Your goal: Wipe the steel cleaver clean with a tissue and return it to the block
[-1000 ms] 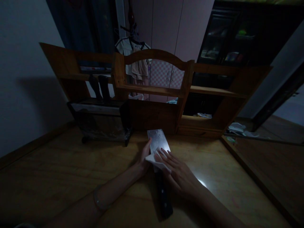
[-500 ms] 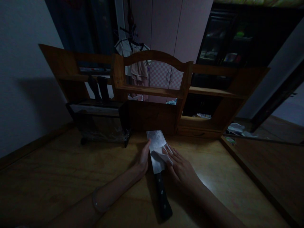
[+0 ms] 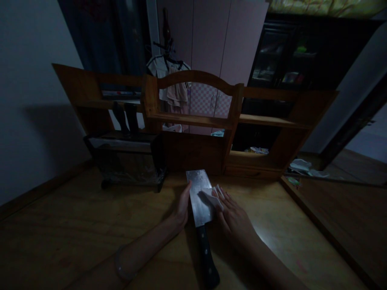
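A cleaver [image 3: 198, 201] with a broad metal blade and a black riveted handle is in the middle, its handle pointing toward me. My left hand [image 3: 182, 205] grips the blade's left edge, thumb on top and the other fingers hidden beneath. On the blade's right side, my right hand [image 3: 234, 217] presses a folded white tissue [image 3: 211, 196] against the metal. Pale smudges show near the blade's far end.
A knife holder [image 3: 127, 161] with two dark handles standing in it is at the back left of the wooden table [image 3: 75, 233]. Behind runs a wooden shelf unit [image 3: 193, 153]. A raised wooden edge [image 3: 320, 225] borders the right side.
The tissue under my right hand has slid toward the blade's right edge, baring more of the metal. My left hand keeps its hold. The view has tilted slightly upward.
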`<state>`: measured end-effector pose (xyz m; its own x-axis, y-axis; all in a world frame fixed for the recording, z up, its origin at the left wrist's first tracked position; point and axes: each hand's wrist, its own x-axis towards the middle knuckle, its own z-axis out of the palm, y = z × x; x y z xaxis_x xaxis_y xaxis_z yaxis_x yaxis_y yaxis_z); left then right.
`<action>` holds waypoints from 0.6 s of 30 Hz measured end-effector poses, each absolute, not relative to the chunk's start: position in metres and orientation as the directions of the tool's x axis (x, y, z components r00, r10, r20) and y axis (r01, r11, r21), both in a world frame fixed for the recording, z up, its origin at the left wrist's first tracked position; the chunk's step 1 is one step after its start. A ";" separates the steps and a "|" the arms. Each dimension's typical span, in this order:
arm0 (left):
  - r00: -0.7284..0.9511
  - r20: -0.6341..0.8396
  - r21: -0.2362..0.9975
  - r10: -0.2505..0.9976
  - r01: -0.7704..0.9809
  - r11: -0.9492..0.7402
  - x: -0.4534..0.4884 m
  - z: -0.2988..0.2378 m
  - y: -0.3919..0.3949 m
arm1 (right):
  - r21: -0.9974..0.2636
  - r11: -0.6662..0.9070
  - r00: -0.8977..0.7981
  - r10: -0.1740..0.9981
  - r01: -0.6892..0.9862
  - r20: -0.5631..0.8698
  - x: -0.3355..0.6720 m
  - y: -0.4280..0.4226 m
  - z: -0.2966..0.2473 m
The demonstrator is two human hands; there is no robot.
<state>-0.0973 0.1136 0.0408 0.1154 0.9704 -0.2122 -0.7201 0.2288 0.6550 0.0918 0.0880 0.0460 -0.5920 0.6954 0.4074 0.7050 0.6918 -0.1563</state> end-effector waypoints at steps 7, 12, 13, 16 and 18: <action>0.164 -0.193 0.679 0.967 -0.689 0.253 -0.098 0.038 0.113 | -0.141 0.669 -0.565 0.706 0.730 0.427 0.096 0.093 0.042; 0.141 -0.188 0.684 0.972 -0.691 0.232 -0.097 0.042 0.111 | -0.147 0.628 -0.530 0.740 0.764 0.414 0.099 0.097 0.034; 0.139 -0.192 0.682 0.972 -0.693 0.234 -0.097 0.042 0.111 | -0.155 0.628 -0.524 0.741 0.763 0.421 0.100 0.097 0.033; 0.110 -0.200 0.691 0.974 -0.689 0.220 -0.097 0.043 0.111 | -0.187 0.643 -0.509 0.724 0.743 0.467 0.101 0.097 0.036; 0.097 -0.202 0.694 0.975 -0.688 0.212 -0.097 0.043 0.111 | -0.209 0.670 -0.517 0.703 0.712 0.489 0.099 0.093 0.044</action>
